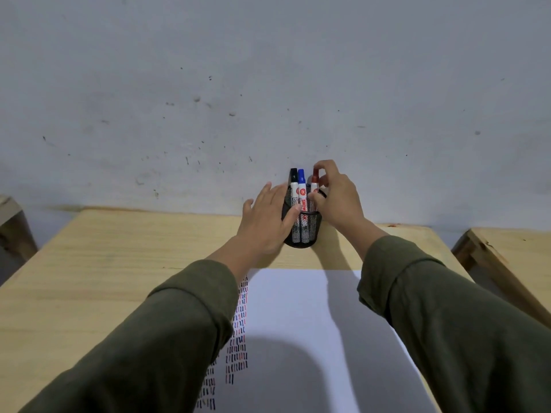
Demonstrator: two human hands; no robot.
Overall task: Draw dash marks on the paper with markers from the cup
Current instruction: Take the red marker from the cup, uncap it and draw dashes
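Now right hand [337, 198] has its grip pinched on red marker [315, 181]; left hand [269, 216], fingers spread, steadies cup [310, 234]

On the white barrel of the black-capped marker [294, 193], standing in the black wire-mesh cup [302, 231], bold black letters run lengthwise, and only "BO" can be made out before the left hand [269, 217] covers the rest. The blue-capped marker [302, 192] beside it carries red lettering that reads "SNOW" down its white barrel, under a round red logo with a white star-like sign. The red-capped marker [314, 186] shows a red mark too small to read.
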